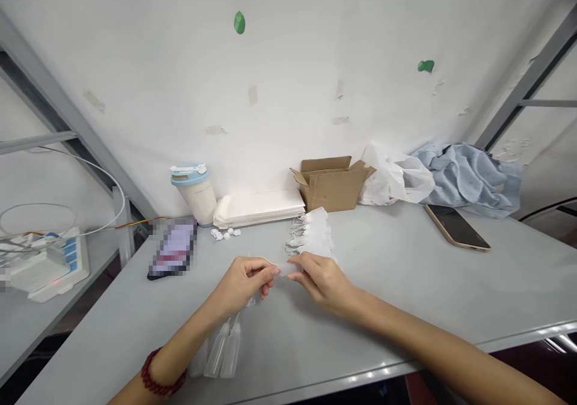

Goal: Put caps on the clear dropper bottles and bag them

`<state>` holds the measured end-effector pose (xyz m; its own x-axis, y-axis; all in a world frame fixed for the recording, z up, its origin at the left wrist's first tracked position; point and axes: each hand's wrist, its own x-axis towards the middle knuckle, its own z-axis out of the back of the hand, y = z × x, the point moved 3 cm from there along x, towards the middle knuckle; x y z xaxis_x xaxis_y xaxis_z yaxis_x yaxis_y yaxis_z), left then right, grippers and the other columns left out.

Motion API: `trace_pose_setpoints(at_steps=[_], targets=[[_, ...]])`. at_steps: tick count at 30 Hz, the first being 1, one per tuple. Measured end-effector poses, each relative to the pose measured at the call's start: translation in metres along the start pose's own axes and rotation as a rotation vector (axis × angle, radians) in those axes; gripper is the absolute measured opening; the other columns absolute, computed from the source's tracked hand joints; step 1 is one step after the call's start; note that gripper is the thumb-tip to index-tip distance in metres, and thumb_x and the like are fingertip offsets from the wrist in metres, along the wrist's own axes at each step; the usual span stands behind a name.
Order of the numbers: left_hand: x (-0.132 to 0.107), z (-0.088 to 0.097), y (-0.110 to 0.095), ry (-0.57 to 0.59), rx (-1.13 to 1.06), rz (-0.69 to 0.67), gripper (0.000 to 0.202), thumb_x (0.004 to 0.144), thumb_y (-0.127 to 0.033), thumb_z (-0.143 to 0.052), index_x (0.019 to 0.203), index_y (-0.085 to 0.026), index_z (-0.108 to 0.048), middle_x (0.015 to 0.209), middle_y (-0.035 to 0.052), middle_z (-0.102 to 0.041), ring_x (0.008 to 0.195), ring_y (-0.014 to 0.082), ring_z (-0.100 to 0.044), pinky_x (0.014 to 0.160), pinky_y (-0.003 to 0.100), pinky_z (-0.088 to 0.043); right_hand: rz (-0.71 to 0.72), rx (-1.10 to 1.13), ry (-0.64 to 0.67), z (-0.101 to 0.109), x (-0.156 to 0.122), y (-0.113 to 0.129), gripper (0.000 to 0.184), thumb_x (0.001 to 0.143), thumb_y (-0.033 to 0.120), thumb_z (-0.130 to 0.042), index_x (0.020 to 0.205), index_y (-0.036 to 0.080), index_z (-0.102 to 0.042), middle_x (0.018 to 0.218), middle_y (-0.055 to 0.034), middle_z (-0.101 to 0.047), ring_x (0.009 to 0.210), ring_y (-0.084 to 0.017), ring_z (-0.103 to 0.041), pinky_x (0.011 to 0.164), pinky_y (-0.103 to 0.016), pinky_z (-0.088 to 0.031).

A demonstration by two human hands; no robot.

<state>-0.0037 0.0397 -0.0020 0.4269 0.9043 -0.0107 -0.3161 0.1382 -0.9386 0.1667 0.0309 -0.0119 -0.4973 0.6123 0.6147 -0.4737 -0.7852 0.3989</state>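
Observation:
Over the middle of the table, my left hand pinches one end of a small translucent plastic bottle, mostly covered by fingers. The other end is between the thumb and fingertips of my right hand. Just behind my right hand lies a pile of similar whitish bottles, with thin tips and loops pointing left. Several clear squeeze bottles with narrow nozzles lie beneath my left forearm, partly hidden. Small white caps are scattered beyond my left hand.
Along the wall stand a lidded cup, a stack of white envelopes, an open cardboard box, a white plastic bag and bunched blue cloth. A phone lies right, a blurred-out device left, beside a power strip.

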Motion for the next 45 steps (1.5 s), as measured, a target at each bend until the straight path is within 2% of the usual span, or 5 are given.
trace_pose_setpoints(at_steps=[9, 22, 30, 37, 45], targets=[[-0.005, -0.003, -0.011, -0.143, 0.206, -0.196, 0.022, 0.079, -0.033, -0.060, 0.066, -0.016, -0.065, 0.069, 0.0032, -0.062, 0.063, 0.0146, -0.054, 0.059, 0.024, -0.044, -0.547, 0.624, 0.166, 0.000, 0.005, -0.007, 0.040, 0.088, 0.048, -0.045, 0.066, 0.015, -0.054, 0.054, 0.0036, -0.039, 0.051, -0.009, -0.034, 0.049, -0.022, -0.028], [-0.003, -0.005, 0.000, 0.007, -0.048, 0.065, 0.050, 0.086, -0.053, -0.042, 0.066, -0.012, -0.061, 0.053, 0.0004, -0.056, 0.047, 0.0116, -0.053, 0.052, 0.024, -0.045, -0.072, 0.211, -0.067, 0.003, -0.002, 0.002, 0.022, 0.092, 0.030, -0.043, 0.108, 0.019, -0.056, 0.081, -0.0083, -0.060, 0.066, -0.017, -0.052, 0.059, -0.028, -0.042], [-0.010, -0.008, -0.012, -0.136, 0.286, -0.226, 0.037, 0.088, -0.034, -0.047, 0.056, -0.017, -0.055, 0.054, 0.0007, -0.056, 0.054, 0.0128, -0.054, 0.056, 0.023, -0.043, -0.359, 0.449, 0.093, 0.008, 0.003, -0.001, 0.030, 0.090, 0.040, -0.044, 0.082, 0.017, -0.060, 0.059, 0.0012, -0.046, 0.054, -0.012, -0.040, 0.053, -0.025, -0.032], [-0.016, -0.014, -0.014, -0.242, 0.562, -0.605, 0.018, 0.089, -0.020, -0.048, 0.077, -0.017, -0.062, 0.068, 0.0048, -0.064, 0.067, 0.0173, -0.060, 0.066, 0.027, -0.047, -0.721, 1.014, 0.189, -0.002, 0.003, -0.009, 0.049, 0.076, 0.055, -0.059, 0.053, 0.019, -0.036, 0.050, 0.0066, -0.030, 0.045, -0.006, -0.025, 0.045, -0.024, -0.018], [-0.019, -0.017, -0.010, -0.261, 0.692, -0.698, 0.012, 0.089, -0.017, -0.050, 0.094, -0.018, -0.061, 0.086, 0.0077, -0.068, 0.076, 0.0177, -0.063, 0.068, 0.026, -0.048, -0.874, 1.186, 0.283, -0.001, 0.003, -0.008, 0.044, 0.075, 0.049, -0.063, 0.056, 0.018, -0.039, 0.049, 0.0092, -0.026, 0.042, -0.004, -0.018, 0.043, -0.023, -0.014]])
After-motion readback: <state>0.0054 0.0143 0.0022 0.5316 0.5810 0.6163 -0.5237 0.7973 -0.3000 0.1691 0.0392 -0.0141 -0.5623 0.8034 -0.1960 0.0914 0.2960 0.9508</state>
